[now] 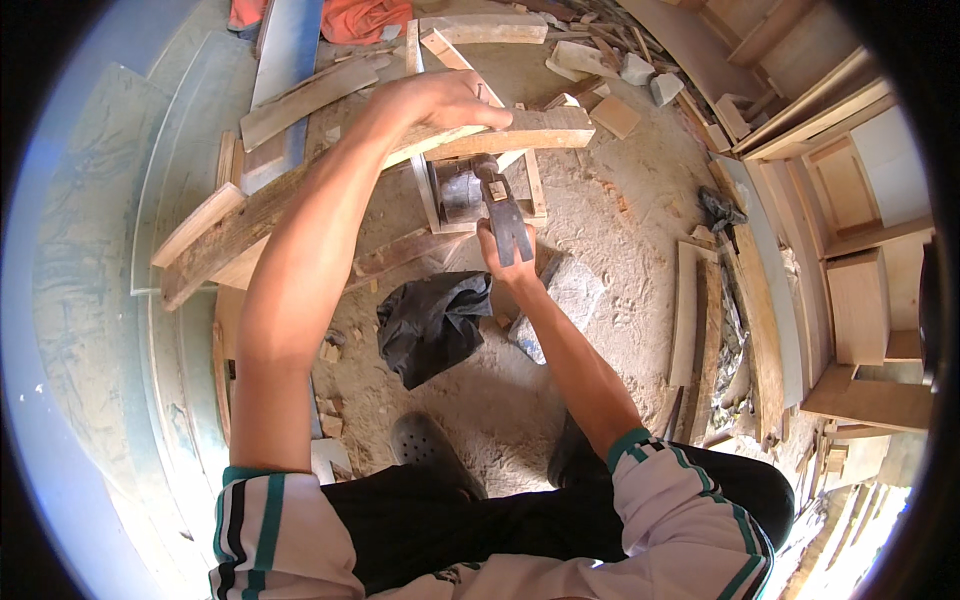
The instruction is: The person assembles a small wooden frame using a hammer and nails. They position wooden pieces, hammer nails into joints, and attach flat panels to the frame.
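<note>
My left hand (435, 100) is closed over the top of a short wooden beam (550, 132), with the thumb side toward its right end. Below it, my right hand (497, 255) grips a claw hammer (503, 205). The hammer's dark head covers most of its handle, with the forked claw toward me and the striking face near the beam's underside. Behind and under the beam stands a light wooden frame (536, 185) of thin slats. A grey metal can (461, 196) shows inside the frame, beside the hammer head. Another long rough board (235, 225) slants down to the left, partly behind my left forearm.
A crumpled black plastic bag (433, 325) lies on the dusty floor near my feet, beside a pale stone block (570, 300). Offcuts and planks (685, 310) lie at the right, near wooden cabinets (860, 310). Glass-like sheets (165, 200) lean at the left. Orange cloth (365, 20) lies farther off.
</note>
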A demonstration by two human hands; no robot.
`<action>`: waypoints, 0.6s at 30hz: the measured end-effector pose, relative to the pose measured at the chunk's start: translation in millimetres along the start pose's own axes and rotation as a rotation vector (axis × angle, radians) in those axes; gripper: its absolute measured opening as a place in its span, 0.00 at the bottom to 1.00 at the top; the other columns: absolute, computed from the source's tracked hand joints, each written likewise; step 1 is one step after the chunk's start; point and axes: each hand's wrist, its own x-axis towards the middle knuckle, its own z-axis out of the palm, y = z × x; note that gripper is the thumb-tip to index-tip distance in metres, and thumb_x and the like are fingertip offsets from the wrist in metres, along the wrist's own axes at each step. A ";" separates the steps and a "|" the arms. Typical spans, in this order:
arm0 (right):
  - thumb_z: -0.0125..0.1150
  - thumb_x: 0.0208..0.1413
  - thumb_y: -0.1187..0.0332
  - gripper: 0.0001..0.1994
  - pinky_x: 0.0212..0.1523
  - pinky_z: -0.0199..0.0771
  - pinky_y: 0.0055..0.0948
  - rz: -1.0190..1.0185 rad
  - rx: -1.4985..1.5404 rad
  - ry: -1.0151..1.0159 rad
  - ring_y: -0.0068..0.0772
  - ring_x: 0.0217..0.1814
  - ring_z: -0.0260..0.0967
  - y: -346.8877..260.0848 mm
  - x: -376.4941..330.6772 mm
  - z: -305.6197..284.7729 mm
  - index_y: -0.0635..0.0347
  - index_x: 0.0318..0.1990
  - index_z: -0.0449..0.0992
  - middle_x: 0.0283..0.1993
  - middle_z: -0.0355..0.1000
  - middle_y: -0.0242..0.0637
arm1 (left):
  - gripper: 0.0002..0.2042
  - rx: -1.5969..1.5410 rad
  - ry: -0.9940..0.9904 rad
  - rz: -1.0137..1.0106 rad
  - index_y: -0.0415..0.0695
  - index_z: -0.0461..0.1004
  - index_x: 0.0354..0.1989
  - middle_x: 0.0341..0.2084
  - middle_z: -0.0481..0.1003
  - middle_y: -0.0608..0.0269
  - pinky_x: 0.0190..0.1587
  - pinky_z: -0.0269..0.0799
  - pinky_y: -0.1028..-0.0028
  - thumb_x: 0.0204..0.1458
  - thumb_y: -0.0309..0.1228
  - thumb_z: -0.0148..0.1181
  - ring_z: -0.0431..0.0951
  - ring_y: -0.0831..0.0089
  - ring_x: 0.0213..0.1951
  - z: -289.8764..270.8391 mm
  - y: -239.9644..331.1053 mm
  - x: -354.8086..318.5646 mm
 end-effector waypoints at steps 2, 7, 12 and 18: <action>0.61 0.45 0.79 0.07 0.29 0.72 0.37 0.146 0.260 -0.078 0.39 0.27 0.70 -2.7 1.2 -2.4 0.64 0.34 0.77 0.28 0.73 0.41 | 0.34 0.040 0.031 -0.008 0.42 0.79 0.50 0.45 0.79 0.42 0.45 0.73 0.58 0.41 0.58 0.62 0.80 0.55 0.44 3.8 -11.5 4.6; 0.62 0.49 0.74 0.03 0.27 0.70 0.30 0.497 0.426 -0.008 0.27 0.24 0.68 -28.7 13.4 -8.6 0.63 0.30 0.77 0.22 0.70 0.35 | 0.21 -0.053 0.062 0.084 0.38 0.68 0.23 0.16 0.62 0.65 0.25 0.57 0.65 0.47 0.47 0.58 0.60 0.73 0.21 1.7 -8.0 -6.6; 0.65 0.46 0.71 0.07 0.27 0.71 0.30 0.407 0.401 -0.053 0.27 0.22 0.70 -17.8 1.4 -4.2 0.63 0.33 0.78 0.21 0.71 0.38 | 0.21 -0.100 0.014 0.072 0.39 0.67 0.22 0.15 0.59 0.67 0.25 0.55 0.65 0.47 0.47 0.59 0.59 0.73 0.21 -1.6 0.3 -10.6; 0.64 0.47 0.77 0.02 0.24 0.68 0.27 0.578 0.522 -0.165 0.21 0.20 0.66 -10.2 6.8 8.0 0.61 0.26 0.76 0.19 0.72 0.31 | 0.21 -0.080 0.071 0.105 0.38 0.68 0.23 0.15 0.59 0.67 0.25 0.56 0.65 0.46 0.47 0.60 0.60 0.74 0.21 -0.7 -2.4 -7.2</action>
